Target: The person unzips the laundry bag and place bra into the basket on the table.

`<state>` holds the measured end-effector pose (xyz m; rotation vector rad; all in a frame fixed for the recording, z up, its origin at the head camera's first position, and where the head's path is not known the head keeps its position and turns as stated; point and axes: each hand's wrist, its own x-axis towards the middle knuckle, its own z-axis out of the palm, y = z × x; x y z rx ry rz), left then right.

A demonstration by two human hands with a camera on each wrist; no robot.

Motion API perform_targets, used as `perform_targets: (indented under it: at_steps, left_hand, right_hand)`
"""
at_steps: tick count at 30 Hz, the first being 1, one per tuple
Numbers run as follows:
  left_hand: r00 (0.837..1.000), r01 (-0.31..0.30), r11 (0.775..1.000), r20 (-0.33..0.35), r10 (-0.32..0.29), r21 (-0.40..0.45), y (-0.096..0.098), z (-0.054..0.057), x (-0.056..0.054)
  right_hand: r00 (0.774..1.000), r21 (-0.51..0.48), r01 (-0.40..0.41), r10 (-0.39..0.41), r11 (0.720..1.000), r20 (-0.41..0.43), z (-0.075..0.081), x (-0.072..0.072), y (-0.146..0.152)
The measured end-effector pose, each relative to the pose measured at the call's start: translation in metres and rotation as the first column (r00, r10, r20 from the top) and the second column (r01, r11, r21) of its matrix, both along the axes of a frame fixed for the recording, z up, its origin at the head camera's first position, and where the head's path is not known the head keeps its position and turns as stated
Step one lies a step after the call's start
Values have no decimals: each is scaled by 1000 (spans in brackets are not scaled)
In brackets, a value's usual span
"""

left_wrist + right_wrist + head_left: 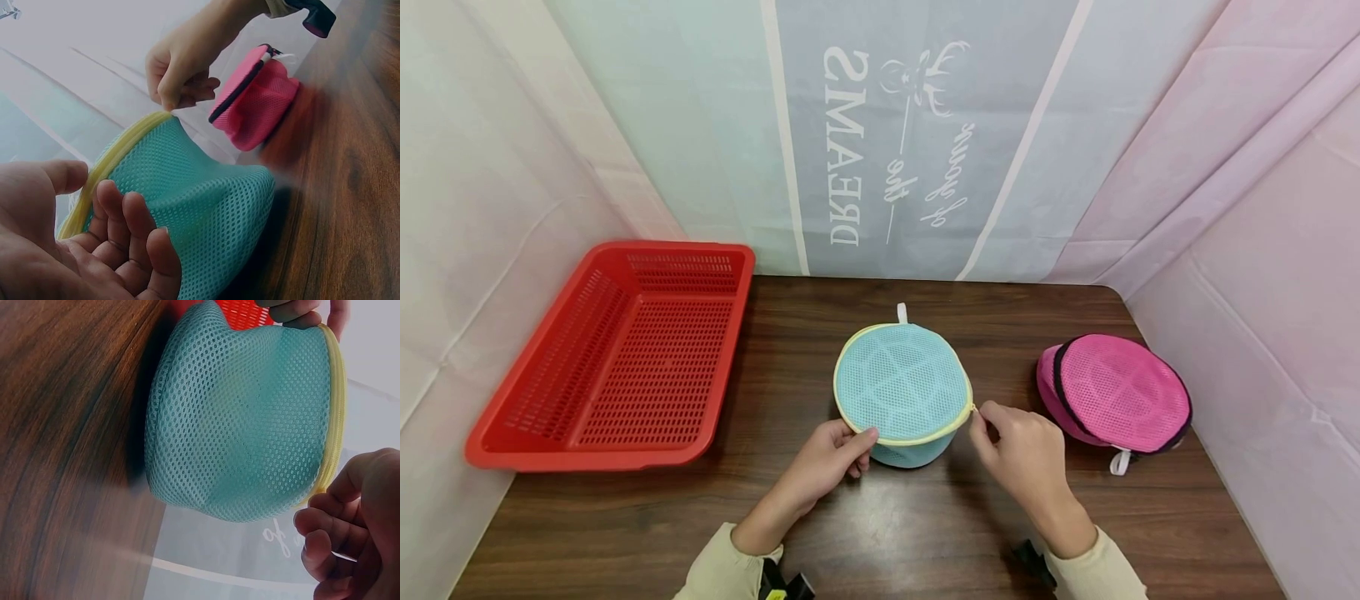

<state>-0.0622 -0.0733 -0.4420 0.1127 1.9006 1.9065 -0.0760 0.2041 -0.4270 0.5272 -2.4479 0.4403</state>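
A round teal mesh laundry bag [902, 382] with a yellow zipper rim stands on the table in the middle of the head view. My left hand [831, 457] pinches the rim at its front left between thumb and fingers. At the right side of the rim, my right hand [1024, 450] pinches the zipper pull between thumb and forefinger. The lid lies flat over the top, and the yellow zipper [337, 406] looks closed along the side seen in the right wrist view. What is inside the bag cannot be made out.
To the right stands a pink mesh laundry bag [1123, 392] with a black zipper and a white loop. A red plastic basket [730, 350] with slotted walls sits at the left. Printed cloth [700, 125] hangs behind the brown wooden table [880, 533].
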Motion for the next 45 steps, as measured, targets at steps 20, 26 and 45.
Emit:
perform_targets:
  at_steps: [20,26,45]
  left_hand:
    - [997,-70,997,39,69,43,-1,-3,-2]
    - [996,-83,996,48,80,46,-1,-3,-3]
    - [1000,21,999,18,-22,26,6,-3,1]
  right_hand:
    - [990,-70,-104,110,992,88,0,6,-5]
    - [978,-87,-165,174,982,111,0,8,-7]
    - [884,-131,-417,435,899,170,-5,12,-20]
